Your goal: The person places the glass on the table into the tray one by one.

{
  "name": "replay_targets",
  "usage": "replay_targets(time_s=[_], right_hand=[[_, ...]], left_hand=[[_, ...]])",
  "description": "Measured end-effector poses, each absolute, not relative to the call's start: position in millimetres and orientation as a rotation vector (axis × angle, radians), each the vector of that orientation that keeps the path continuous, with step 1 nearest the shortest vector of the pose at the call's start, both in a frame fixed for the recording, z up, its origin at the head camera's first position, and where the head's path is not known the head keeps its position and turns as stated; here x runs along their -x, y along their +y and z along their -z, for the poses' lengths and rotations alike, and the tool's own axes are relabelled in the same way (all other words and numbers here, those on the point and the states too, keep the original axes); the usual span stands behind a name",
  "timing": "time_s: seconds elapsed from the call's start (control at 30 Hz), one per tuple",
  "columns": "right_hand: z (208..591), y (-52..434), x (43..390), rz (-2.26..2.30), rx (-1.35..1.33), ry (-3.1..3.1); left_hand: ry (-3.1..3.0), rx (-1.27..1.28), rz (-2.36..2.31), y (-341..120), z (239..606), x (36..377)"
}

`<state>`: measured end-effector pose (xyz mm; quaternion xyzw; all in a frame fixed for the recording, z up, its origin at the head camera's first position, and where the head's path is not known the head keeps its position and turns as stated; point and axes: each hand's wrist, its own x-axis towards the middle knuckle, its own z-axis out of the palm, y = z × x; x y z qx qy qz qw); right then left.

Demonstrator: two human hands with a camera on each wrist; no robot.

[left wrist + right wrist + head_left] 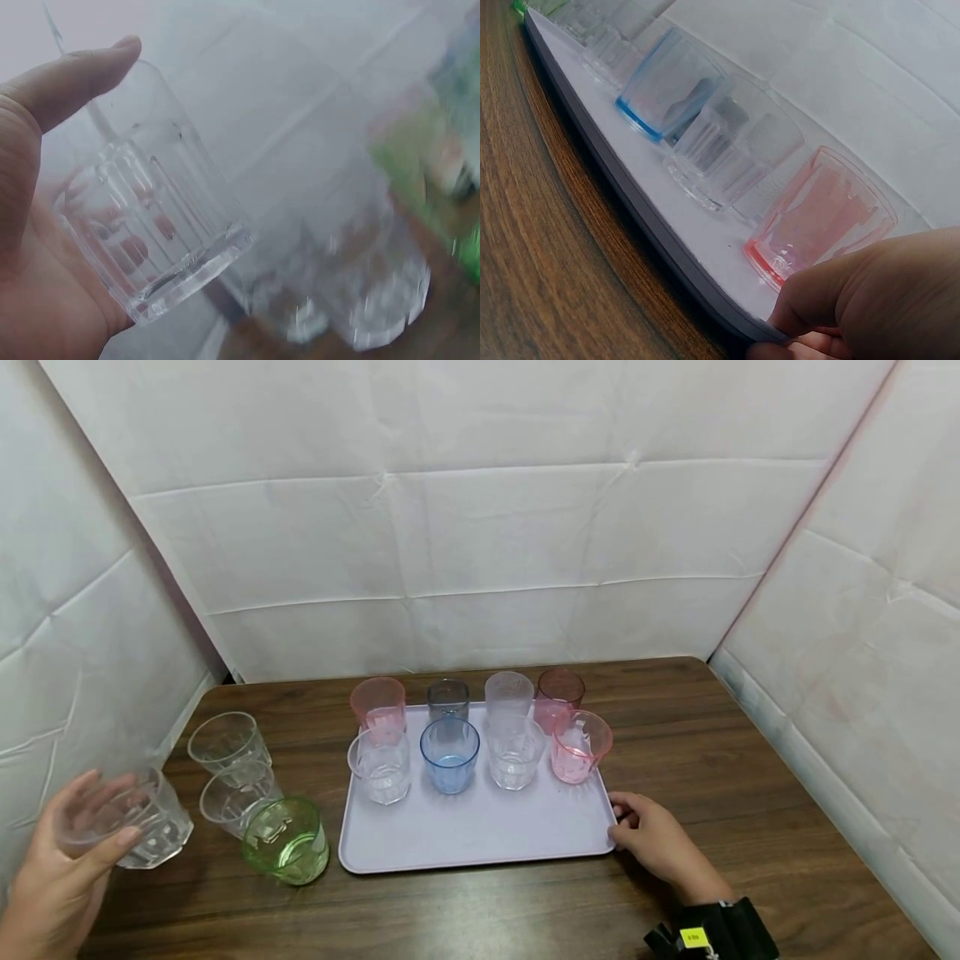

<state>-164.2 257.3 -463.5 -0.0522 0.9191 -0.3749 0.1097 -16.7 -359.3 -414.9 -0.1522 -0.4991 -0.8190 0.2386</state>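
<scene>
Gripping clear glass [161, 833], tray [480, 837] | wrist-view hands [58, 868] [654, 839] cropped | rear glasses [447, 697] overlapped

A black wristband [738, 931] bears a small yellow label [693, 937]

The head view looks forward and down; each close wrist view shares one of its hands [62, 872] [654, 837].
</scene>
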Motion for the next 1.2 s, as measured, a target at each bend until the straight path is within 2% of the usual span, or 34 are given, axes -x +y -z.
replay_targets(time_s=[0.23,0.53,0.8,0.93,1.2], right_hand=[[464,258,164,1.126,0.145,2.677],[464,258,165,1.123,0.16,2.68],[462,258,165,1.131,0.156,2.675],[461,258,164,1.108,0.149,2.687],[461,257,164,1.09,0.134,2.686]], left_hand=[[-1.329,0.6,2.298,-322,386,19],[-1.526,0.585,2.28,-264,376,28],[-1.882,0.414,2.035,-202,372,40],[-1.957,0.378,1.973,-176,384,48],[-2.154,0.064,1.915,-149,413,59]])
